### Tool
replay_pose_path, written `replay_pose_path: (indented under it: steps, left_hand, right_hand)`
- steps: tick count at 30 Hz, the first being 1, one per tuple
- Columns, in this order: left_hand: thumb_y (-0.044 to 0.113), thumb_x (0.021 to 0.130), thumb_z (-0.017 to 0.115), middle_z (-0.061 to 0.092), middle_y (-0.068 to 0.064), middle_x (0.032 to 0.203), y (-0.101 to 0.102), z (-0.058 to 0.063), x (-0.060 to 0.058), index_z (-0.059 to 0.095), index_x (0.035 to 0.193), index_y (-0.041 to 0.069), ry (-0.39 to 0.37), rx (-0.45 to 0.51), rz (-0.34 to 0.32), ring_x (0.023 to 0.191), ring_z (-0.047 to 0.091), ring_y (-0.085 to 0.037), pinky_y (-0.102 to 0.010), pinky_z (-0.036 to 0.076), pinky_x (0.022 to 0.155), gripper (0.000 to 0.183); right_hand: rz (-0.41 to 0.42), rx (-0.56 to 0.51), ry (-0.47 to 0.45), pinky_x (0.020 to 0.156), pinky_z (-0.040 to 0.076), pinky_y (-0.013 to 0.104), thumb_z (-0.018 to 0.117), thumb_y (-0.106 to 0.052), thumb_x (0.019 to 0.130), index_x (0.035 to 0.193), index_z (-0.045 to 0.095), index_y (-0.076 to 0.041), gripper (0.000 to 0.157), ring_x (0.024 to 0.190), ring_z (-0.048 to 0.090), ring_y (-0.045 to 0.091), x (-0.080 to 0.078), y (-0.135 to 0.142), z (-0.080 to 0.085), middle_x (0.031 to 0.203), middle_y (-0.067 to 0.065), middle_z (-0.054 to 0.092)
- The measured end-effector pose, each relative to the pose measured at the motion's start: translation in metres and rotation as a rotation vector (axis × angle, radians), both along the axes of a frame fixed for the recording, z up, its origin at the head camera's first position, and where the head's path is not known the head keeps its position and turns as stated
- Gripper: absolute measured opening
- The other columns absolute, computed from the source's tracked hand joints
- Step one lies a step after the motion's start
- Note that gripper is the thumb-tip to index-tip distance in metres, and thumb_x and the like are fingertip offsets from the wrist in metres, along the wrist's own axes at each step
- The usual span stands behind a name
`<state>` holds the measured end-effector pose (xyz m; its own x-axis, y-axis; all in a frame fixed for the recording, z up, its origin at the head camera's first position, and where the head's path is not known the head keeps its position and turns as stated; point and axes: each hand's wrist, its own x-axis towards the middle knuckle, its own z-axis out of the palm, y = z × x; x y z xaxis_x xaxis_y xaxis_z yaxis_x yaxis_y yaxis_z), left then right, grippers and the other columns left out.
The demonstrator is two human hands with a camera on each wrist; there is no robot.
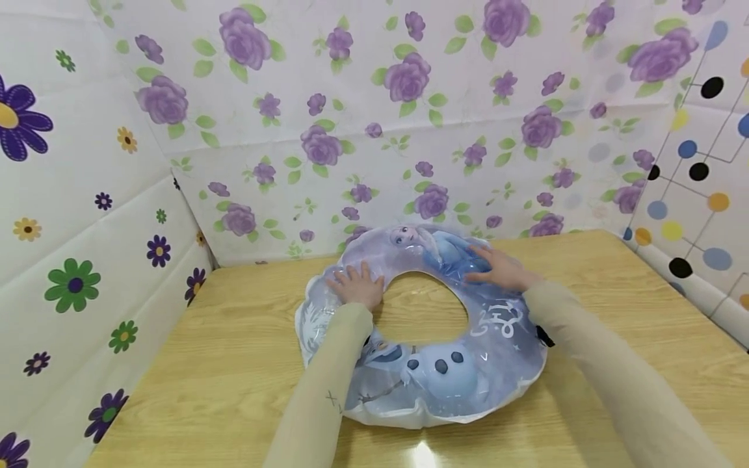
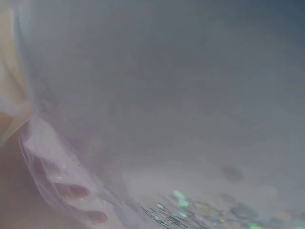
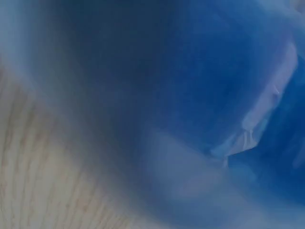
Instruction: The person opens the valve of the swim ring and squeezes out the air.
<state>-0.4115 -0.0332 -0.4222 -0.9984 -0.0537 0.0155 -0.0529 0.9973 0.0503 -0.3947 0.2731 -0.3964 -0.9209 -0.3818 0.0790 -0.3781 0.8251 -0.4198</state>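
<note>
An inflated swim ring point(image 1: 404, 383) with a cartoon snowman and a princess figure printed on it lies flat on the table. My left hand point(image 1: 358, 288) rests on its left side, fingers spread, close to the inner hole. On the upper right part, over the blue dress print, my right hand point(image 1: 500, 268) is laid with its fingers extended. In the left wrist view the ring's grey surface and glitter fill most of the picture, with a few fingertips point(image 2: 74, 192) at lower left. Blurred blue vinyl takes up the right wrist view, where the right hand's fingers cannot be made out.
The wood-grain table point(image 1: 234, 364) extends around the ring and shows through its hole. Behind it hangs a cloth point(image 1: 328, 188) with purple roses. A flower-patterned cloth point(image 1: 105, 240) covers the left side, a dotted one point(image 1: 696, 214) the right. A small black piece point(image 1: 545, 336) sits at the ring's right edge.
</note>
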Motion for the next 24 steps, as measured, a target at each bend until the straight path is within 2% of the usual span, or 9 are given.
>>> replay_pose_path:
  steps: [3, 7, 11, 15, 18, 22, 24]
  left_hand:
    - [0.058, 0.092, 0.024, 0.021, -0.018, 0.144, 0.0, -0.001, 0.001, 0.018, 0.146, 0.018, -0.004, -0.004, 0.0, 0.126, 0.012, -0.048, -0.064, 0.003, 0.094, 0.067]
    - [0.058, 0.092, 0.024, 0.021, -0.018, 0.144, 0.001, -0.002, 0.001, 0.017, 0.146, 0.019, -0.007, -0.003, 0.005, 0.126, 0.013, -0.048, -0.064, 0.003, 0.095, 0.067]
    - [0.058, 0.092, 0.024, 0.02, -0.018, 0.144, 0.001, -0.001, 0.002, 0.017, 0.146, 0.018, -0.014, 0.012, 0.005, 0.126, 0.012, -0.048, -0.064, 0.003, 0.094, 0.068]
    - [0.057, 0.092, 0.023, 0.02, -0.017, 0.145, 0.0, 0.001, 0.003, 0.016, 0.146, 0.018, -0.017, 0.015, 0.011, 0.127, 0.012, -0.047, -0.064, 0.002, 0.095, 0.067]
    - [0.057, 0.092, 0.023, 0.02, -0.017, 0.145, 0.001, 0.002, 0.003, 0.017, 0.146, 0.018, -0.007, 0.008, 0.019, 0.127, 0.012, -0.046, -0.063, 0.002, 0.095, 0.066]
    - [0.057, 0.092, 0.025, 0.021, -0.017, 0.144, 0.0, 0.001, 0.002, 0.018, 0.146, 0.018, 0.001, 0.008, 0.016, 0.127, 0.013, -0.047, -0.063, 0.002, 0.095, 0.066]
    - [0.057, 0.092, 0.024, 0.02, -0.018, 0.145, 0.0, 0.0, 0.003, 0.017, 0.146, 0.018, -0.01, 0.01, 0.013, 0.127, 0.012, -0.047, -0.063, 0.002, 0.095, 0.067]
  right_hand:
    - [-0.009, -0.029, 0.0, 0.097, 0.015, 0.059, 0.06, -0.042, 0.085, 0.142, 0.02, 0.001, 0.082, 0.126, 0.013, 0.048, 0.005, 0.001, 0.022, 0.14, 0.032, 0.016]
    - [-0.016, 0.095, 0.022, 0.097, 0.013, 0.059, 0.056, -0.045, 0.087, 0.142, 0.022, 0.0, 0.079, 0.126, 0.012, 0.049, 0.009, -0.009, 0.047, 0.141, 0.031, 0.016]
    - [-0.008, 0.187, 0.019, 0.097, 0.015, 0.059, 0.048, -0.054, 0.087, 0.143, 0.025, -0.006, 0.078, 0.126, 0.013, 0.048, 0.016, -0.03, 0.062, 0.142, 0.026, 0.018]
    - [0.116, 0.234, 0.045, 0.098, 0.014, 0.058, 0.047, -0.055, 0.087, 0.142, 0.03, -0.009, 0.075, 0.127, 0.012, 0.046, 0.032, -0.049, 0.066, 0.143, 0.022, 0.022]
    - [0.203, 0.251, 0.079, 0.098, 0.013, 0.058, 0.051, -0.049, 0.088, 0.141, 0.033, -0.008, 0.069, 0.128, 0.01, 0.045, 0.041, -0.052, 0.062, 0.142, 0.022, 0.023]
    - [0.172, 0.269, 0.12, 0.096, 0.015, 0.06, 0.05, -0.051, 0.088, 0.141, 0.032, -0.009, 0.07, 0.128, 0.009, 0.046, 0.051, -0.049, 0.055, 0.142, 0.023, 0.023]
    - [0.188, 0.269, 0.16, 0.096, 0.017, 0.059, 0.05, -0.052, 0.087, 0.14, 0.034, -0.007, 0.071, 0.128, 0.013, 0.045, 0.058, -0.054, 0.054, 0.141, 0.022, 0.026]
